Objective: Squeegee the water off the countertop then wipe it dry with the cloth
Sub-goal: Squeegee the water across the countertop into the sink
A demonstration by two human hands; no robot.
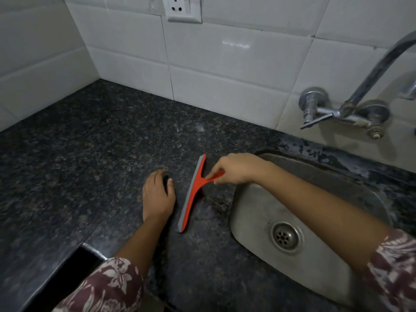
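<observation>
A red squeegee (pixel 193 194) with a grey rubber blade lies on the dark speckled granite countertop (pixel 90 154), its blade running near to far just left of the sink. My right hand (pixel 234 168) grips its short red handle from the sink side. Resting palm down on the countertop a little left of the blade is my left hand (pixel 158 195), fingers together and holding nothing. A wet smear shows on the stone between the blade and the sink. No cloth is in view.
A steel sink (pixel 254 221) with a round drain (pixel 287 236) sits at the right. A chrome wall tap (pixel 351 109) juts over it. White tiled walls (pixel 225 64) close the back and left, with a socket (pixel 183 7) above. The counter's front edge (pixel 74 251) steps inward at lower left.
</observation>
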